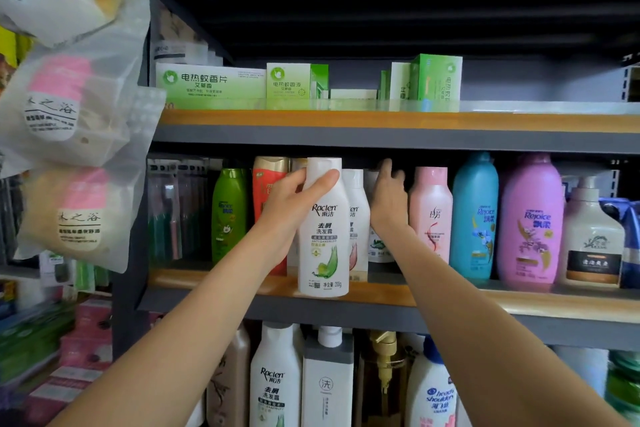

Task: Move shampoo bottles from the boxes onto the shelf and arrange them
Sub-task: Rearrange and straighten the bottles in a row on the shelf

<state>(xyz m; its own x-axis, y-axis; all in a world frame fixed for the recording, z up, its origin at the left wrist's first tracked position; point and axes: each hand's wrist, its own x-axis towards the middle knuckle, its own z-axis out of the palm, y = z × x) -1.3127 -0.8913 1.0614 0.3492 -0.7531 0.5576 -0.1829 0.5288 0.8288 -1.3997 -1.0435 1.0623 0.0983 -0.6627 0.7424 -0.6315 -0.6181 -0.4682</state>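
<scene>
Our left hand (289,210) holds a white plastic Raclen shampoo bottle (323,229) in its grip at the middle shelf (554,302) edge. Right hand (388,198), fingers straight, reaches behind between a matching white bottle (358,218) and a pink bottle (431,215).

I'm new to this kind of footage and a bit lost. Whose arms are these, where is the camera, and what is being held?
There is no machine here: one camera worn on a person's head looks forward and down at their two bare hands. The left hand grips a white Raclen shampoo bottle at the front edge of the middle shelf. The right hand reaches into the gap between a second white bottle and a pink bottle; what its fingers touch is hidden. Further right stand a blue bottle and a purple bottle. Green boxes sit on the shelf above.
</scene>
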